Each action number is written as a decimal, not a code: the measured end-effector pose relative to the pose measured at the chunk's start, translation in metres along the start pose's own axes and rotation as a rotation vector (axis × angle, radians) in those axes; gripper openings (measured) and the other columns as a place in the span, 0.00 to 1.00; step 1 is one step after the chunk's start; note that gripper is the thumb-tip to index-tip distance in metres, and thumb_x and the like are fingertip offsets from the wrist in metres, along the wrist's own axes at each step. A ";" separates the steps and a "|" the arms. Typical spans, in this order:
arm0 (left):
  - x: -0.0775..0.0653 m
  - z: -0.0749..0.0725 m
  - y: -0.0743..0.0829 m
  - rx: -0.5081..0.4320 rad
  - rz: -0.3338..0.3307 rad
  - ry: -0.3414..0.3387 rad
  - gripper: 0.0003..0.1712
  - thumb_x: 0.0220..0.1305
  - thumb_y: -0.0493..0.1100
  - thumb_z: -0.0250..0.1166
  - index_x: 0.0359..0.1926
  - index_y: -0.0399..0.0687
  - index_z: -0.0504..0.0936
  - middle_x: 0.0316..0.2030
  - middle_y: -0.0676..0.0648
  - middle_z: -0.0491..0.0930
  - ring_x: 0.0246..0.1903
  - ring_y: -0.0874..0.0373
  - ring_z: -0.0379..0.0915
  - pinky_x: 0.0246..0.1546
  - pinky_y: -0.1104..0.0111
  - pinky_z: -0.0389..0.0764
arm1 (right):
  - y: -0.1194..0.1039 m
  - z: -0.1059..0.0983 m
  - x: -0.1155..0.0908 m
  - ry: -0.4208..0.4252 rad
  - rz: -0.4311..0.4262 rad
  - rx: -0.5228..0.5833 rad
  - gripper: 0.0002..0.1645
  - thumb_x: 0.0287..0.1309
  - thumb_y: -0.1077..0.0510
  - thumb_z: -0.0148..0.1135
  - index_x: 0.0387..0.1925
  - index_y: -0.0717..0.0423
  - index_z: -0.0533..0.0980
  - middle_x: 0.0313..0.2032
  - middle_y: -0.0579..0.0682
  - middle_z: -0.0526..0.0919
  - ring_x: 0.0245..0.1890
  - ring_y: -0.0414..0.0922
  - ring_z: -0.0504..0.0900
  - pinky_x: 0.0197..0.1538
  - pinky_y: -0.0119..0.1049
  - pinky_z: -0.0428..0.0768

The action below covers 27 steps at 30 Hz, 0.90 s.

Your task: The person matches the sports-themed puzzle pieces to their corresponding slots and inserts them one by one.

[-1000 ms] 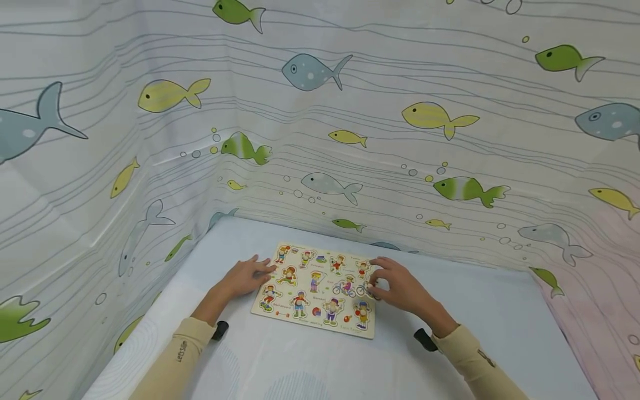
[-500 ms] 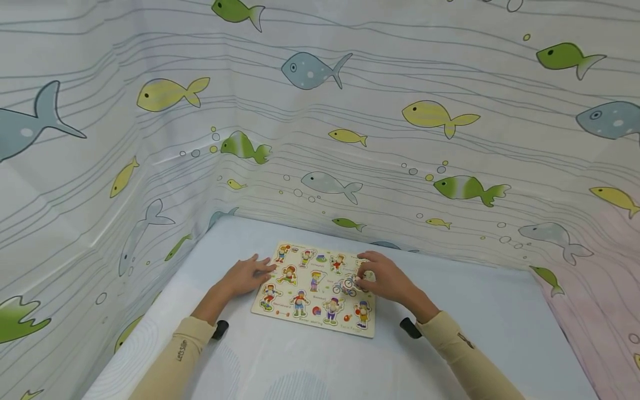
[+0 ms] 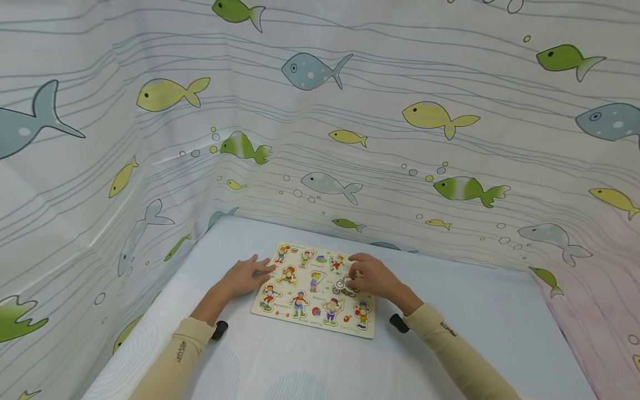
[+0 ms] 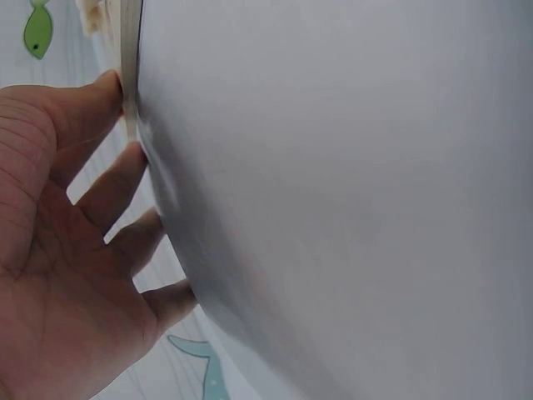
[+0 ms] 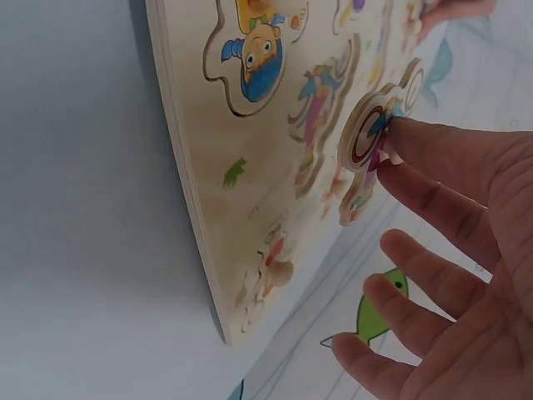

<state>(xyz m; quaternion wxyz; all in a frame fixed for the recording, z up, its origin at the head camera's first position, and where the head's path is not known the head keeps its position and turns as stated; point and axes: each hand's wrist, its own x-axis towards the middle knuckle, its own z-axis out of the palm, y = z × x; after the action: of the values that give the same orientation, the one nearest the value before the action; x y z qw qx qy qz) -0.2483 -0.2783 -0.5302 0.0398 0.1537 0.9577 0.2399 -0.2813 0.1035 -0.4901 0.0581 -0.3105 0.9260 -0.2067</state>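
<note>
A wooden peg puzzle board (image 3: 287, 291) with painted sports figures lies flat. My right hand (image 3: 377, 278) pinches the cyclist puzzle piece (image 5: 364, 142) between thumb and index finger, its other fingers spread apart. In the right wrist view the piece is tilted and a little above the board, beside a recess (image 5: 316, 117) with a matching cyclist picture. From the head view, fingers partly cover the piece. At the board's left edge rests my left hand (image 3: 245, 278), its fingers loosely extended; thumb and index fingertips touch the edge in the left wrist view.
Other figure pieces sit in the board, such as the skateboarder (image 3: 269, 298) and the roller skater (image 3: 300, 304). A pale cloth (image 3: 260, 361) covers the table. Fish-printed sheets (image 3: 380, 166) stand around the back and sides.
My right hand has moved left across the board with the cyclist piece, bringing it over the cyclist picture. My left hand has stayed in place at the board's edge.
</note>
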 end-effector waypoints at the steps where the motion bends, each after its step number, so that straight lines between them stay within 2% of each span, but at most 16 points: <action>1: 0.000 0.000 0.000 0.000 0.000 0.001 0.20 0.68 0.47 0.63 0.60 0.49 0.81 0.66 0.42 0.70 0.68 0.30 0.53 0.61 0.28 0.50 | 0.001 0.002 0.002 -0.005 0.003 -0.001 0.07 0.57 0.51 0.72 0.26 0.42 0.81 0.62 0.53 0.75 0.66 0.53 0.68 0.65 0.52 0.69; 9: 0.000 0.002 0.000 -0.004 0.007 0.002 0.21 0.69 0.47 0.63 0.60 0.48 0.81 0.66 0.41 0.70 0.68 0.30 0.53 0.61 0.28 0.49 | 0.004 0.016 0.010 -0.042 0.027 -0.036 0.08 0.57 0.49 0.72 0.25 0.41 0.81 0.62 0.51 0.76 0.66 0.51 0.69 0.65 0.50 0.69; 18: 0.001 0.003 0.000 0.005 0.009 0.002 0.20 0.69 0.47 0.62 0.60 0.49 0.81 0.66 0.42 0.70 0.69 0.30 0.53 0.61 0.28 0.49 | 0.003 0.019 0.011 -0.060 0.007 -0.110 0.08 0.56 0.50 0.73 0.25 0.43 0.81 0.60 0.53 0.77 0.66 0.52 0.69 0.67 0.50 0.68; 27: 0.000 0.001 -0.001 0.001 0.010 0.005 0.21 0.69 0.47 0.62 0.60 0.48 0.81 0.65 0.42 0.70 0.68 0.29 0.54 0.61 0.28 0.50 | -0.001 0.021 0.011 -0.063 0.006 -0.092 0.10 0.56 0.51 0.72 0.24 0.44 0.80 0.59 0.52 0.77 0.65 0.52 0.70 0.67 0.51 0.67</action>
<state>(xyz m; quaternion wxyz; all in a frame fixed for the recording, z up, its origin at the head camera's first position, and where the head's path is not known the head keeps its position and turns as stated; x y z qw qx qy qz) -0.2481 -0.2789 -0.5311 0.0363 0.1579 0.9572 0.2399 -0.2852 0.0892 -0.5084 0.0737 -0.3166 0.9331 -0.1540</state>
